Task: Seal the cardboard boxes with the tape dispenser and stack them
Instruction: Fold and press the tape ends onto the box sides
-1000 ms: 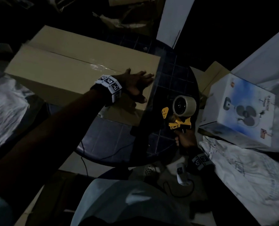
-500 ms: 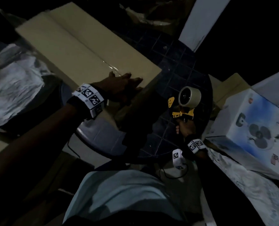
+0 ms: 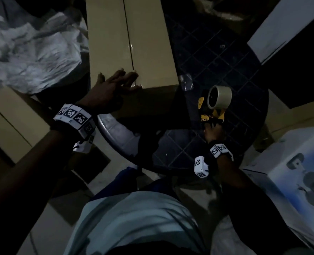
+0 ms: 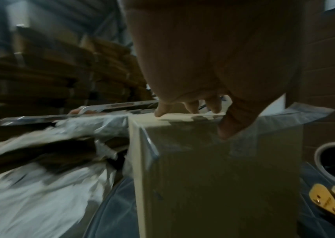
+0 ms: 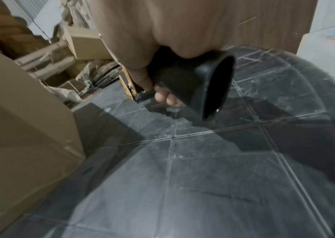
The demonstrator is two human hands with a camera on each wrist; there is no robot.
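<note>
A long tan cardboard box [image 3: 148, 43] lies on the dark round table [image 3: 226, 57], its top flaps meeting at a centre seam. My left hand [image 3: 115, 85] rests on the box's near end, fingers laid flat on the top and thumb down the end face [image 4: 233, 122], where clear tape shines. My right hand [image 3: 212, 131] grips the black handle [image 5: 174, 80] of the yellow tape dispenser [image 3: 215, 105]. The dispenser, with its tape roll [image 3: 219, 97], stands upright over the table, to the right of the box and apart from it.
Crumpled white plastic sheeting [image 3: 33, 52] lies left of the box. Another cardboard box [image 3: 9, 122] sits lower left. A white printed fan box [image 3: 299, 177] stands at right. Flattened cartons [image 4: 50, 72] are stacked behind. A loose strip of clear tape [image 3: 186, 82] lies on the table.
The box has swung round under my left hand, so its long side now runs away from me. The right hand with the dispenser has stayed about where it was.
</note>
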